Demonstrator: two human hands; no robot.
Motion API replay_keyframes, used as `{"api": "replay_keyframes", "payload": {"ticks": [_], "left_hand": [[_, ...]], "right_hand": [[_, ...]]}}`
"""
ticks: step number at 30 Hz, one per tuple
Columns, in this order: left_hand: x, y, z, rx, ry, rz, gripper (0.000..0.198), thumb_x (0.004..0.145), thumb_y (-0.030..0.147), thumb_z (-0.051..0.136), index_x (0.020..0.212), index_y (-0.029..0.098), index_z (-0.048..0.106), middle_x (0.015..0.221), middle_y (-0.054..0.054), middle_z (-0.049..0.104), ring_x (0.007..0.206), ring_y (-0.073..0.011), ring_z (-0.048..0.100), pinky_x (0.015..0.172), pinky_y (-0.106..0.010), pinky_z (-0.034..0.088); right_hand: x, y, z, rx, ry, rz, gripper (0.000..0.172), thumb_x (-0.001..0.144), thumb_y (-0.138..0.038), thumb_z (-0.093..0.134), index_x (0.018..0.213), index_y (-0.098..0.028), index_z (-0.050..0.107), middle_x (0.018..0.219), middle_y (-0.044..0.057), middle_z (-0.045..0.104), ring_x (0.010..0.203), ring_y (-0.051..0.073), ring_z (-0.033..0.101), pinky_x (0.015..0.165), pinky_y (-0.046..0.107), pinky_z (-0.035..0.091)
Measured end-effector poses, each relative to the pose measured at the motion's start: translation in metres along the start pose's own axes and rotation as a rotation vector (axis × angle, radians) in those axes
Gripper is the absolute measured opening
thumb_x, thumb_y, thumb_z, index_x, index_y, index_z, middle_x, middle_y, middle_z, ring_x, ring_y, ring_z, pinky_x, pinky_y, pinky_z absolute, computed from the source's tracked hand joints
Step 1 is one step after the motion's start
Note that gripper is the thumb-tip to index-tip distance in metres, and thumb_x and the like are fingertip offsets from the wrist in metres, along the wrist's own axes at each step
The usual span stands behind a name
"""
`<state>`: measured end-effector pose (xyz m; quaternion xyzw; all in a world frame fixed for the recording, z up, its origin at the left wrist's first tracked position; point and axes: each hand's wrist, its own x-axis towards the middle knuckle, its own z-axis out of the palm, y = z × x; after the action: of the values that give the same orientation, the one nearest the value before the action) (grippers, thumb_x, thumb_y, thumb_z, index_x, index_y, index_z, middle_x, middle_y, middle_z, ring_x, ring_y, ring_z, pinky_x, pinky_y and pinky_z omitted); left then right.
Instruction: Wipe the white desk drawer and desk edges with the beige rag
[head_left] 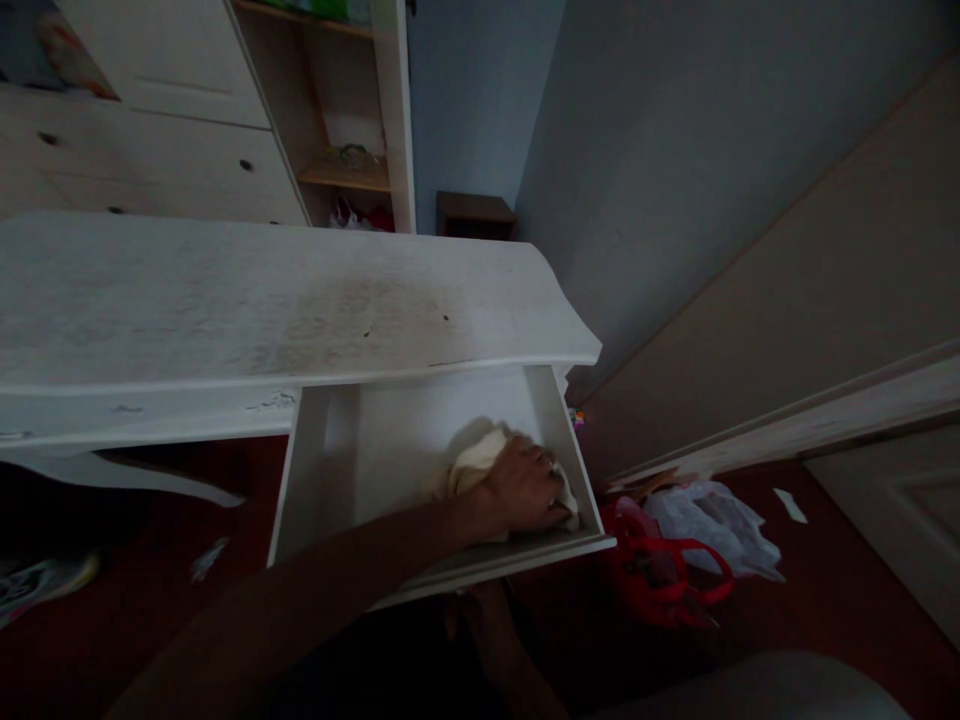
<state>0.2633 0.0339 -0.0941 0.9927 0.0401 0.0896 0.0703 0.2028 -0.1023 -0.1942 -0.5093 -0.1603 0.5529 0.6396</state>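
L hand (517, 490) is inside the open drawer (390, 440) under the right end of the desk (225, 300). Its fingers curl over a cream cloth (472, 462), gripping and pressing it at the drawer's front right corner. R hand (484, 620) is in shadow just below the drawer front; can't tell if open or closed. Red bag (660, 580) & white plastic bag (712, 520) lie on the floor, right of the drawer.

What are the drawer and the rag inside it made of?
The drawer looks like wood or board painted matt white. Its walls are flat and stiff with square corners, though the paint hides any grain. The cloth under the left hand looks like soft cream fabric, perhaps cotton, because it bunches up and folds.
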Motion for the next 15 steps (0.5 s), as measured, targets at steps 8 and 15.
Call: {"api": "replay_keyframes", "payload": {"ticks": [8, 15], "left_hand": [[0.014, 0.005, 0.005, -0.051, -0.035, -0.226, 0.053, 0.073, 0.062, 0.059, 0.093, 0.014, 0.068, 0.096, -0.015, 0.067, 0.094, -0.0313, 0.06, 0.089, -0.055, 0.04], [0.024, 0.011, 0.001, 0.0, -0.145, -0.336, 0.059, 0.068, 0.057, 0.067, 0.104, 0.01, 0.065, 0.104, -0.018, 0.065, 0.099, -0.0326, 0.056, 0.092, -0.058, 0.038]], "right_hand": [[-0.002, -0.002, 0.0, -0.045, -0.011, -0.028, 0.046, 0.081, -0.061, 0.057, 0.084, -0.015, 0.066, 0.071, 0.005, 0.059, 0.052, 0.012, 0.048, 0.044, 0.024, 0.039], [-0.003, -0.004, 0.003, -0.014, 0.001, -0.04, 0.047, 0.077, -0.064, 0.06, 0.074, -0.017, 0.06, 0.063, 0.001, 0.054, 0.048, 0.011, 0.046, 0.046, 0.025, 0.037]]}}
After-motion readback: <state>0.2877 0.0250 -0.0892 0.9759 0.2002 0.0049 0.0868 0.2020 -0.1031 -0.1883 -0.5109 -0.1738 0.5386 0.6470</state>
